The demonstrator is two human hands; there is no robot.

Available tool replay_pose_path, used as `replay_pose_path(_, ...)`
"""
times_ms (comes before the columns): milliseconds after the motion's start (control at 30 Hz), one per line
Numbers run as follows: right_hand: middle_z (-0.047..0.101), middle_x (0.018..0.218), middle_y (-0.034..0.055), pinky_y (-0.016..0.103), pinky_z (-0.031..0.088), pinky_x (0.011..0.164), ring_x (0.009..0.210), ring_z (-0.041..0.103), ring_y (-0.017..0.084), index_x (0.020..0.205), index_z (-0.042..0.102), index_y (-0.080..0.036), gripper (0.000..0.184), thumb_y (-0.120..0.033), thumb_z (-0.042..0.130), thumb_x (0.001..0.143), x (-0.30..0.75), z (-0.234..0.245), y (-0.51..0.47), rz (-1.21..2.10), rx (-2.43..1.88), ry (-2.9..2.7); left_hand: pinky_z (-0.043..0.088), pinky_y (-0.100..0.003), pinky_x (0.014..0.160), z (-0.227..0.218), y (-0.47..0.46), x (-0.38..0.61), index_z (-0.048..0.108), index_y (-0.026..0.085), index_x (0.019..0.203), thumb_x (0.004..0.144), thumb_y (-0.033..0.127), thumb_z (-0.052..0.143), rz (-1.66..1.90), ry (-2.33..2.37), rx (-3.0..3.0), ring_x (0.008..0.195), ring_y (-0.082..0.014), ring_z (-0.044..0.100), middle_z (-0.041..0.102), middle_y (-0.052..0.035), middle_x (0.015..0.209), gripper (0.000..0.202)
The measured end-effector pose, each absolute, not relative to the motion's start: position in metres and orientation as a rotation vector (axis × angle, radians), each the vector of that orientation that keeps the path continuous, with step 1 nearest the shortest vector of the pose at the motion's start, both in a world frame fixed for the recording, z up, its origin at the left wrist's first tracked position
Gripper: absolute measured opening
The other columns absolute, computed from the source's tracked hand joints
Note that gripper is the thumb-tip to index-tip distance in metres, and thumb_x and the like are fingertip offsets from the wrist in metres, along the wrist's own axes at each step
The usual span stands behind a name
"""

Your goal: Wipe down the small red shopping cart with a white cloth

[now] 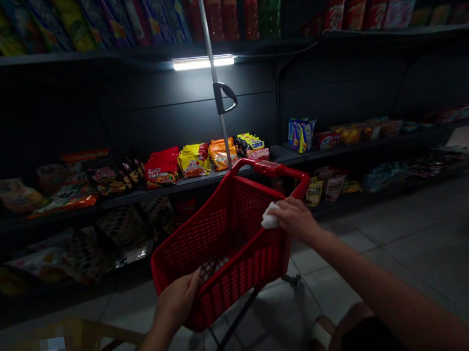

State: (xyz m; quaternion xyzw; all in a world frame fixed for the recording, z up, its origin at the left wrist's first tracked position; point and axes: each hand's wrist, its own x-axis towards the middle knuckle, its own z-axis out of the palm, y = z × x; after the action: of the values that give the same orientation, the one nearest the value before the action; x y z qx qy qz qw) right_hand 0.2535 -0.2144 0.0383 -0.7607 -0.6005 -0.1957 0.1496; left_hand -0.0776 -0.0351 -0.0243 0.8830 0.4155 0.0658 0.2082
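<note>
A small red plastic shopping cart on wheels stands on the tiled floor in front of me. My left hand grips its near rim at the lower left corner, fingers curled over the edge. My right hand is closed on a crumpled white cloth and holds it against the cart's right rim, just below the red handle. The basket looks empty inside.
Dark store shelves run along the back, stocked with bright snack packets; a lit tube glows under the upper shelf. A grey pole with a handle rises behind the cart. A wooden chair sits at lower left. My knee shows at bottom.
</note>
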Motion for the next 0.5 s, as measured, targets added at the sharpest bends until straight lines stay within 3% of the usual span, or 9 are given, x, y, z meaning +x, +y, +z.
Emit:
replay_pose_path(167,0.064,0.107,0.0059,0.039,0.029,0.095,0.105,0.047,0.026,0.106,0.067,-0.026,0.026,-0.015,0.058,0.084,0.29,0.07,-0.232,-0.747,-2.322,-1.606,0.043,-0.027,0.077,-0.028,-0.023,-0.082,0.068,0.025,0.084,0.098,0.053,0.024,0.259,1.104,2.457,0.091,-0.0202,0.067,0.074,-0.0018,0.093,0.054)
replay_pose_path(267,0.064,0.1,0.0059,0.038,0.03,0.091,0.103,0.047,0.026,0.099,0.065,-0.023,0.018,-0.017,0.061,0.082,0.249,0.057,-0.224,-0.719,-2.238,-1.776,0.045,-0.029,0.081,-0.021,-0.027,-0.079,0.066,0.023,0.083,0.099,0.048,0.023,0.285,1.108,2.528,0.093,-0.0202,0.067,0.073,-0.004,0.093,0.052)
replay_pose_path(367,0.064,0.094,0.0055,0.037,0.031,0.087,0.098,0.048,0.025,0.091,0.063,-0.022,0.009,-0.021,0.063,0.082,0.203,0.036,-0.21,-0.656,-2.148,-1.918,0.044,-0.03,0.091,-0.009,-0.047,-0.064,0.067,0.023,0.098,0.099,0.045,0.027,0.336,1.078,2.588,0.108,-0.0207,0.064,0.072,-0.006,0.108,0.046)
replay_pose_path(500,0.064,0.092,0.0037,0.036,0.031,0.086,0.095,0.049,0.023,0.092,0.063,-0.023,0.011,-0.023,0.066,0.081,0.19,0.024,-0.209,-0.634,-2.06,-2.023,0.047,-0.027,0.085,-0.003,-0.079,-0.036,0.067,0.025,0.101,0.102,0.045,0.019,0.296,0.952,2.635,0.1,-0.0178,0.067,0.072,-0.005,0.106,0.052)
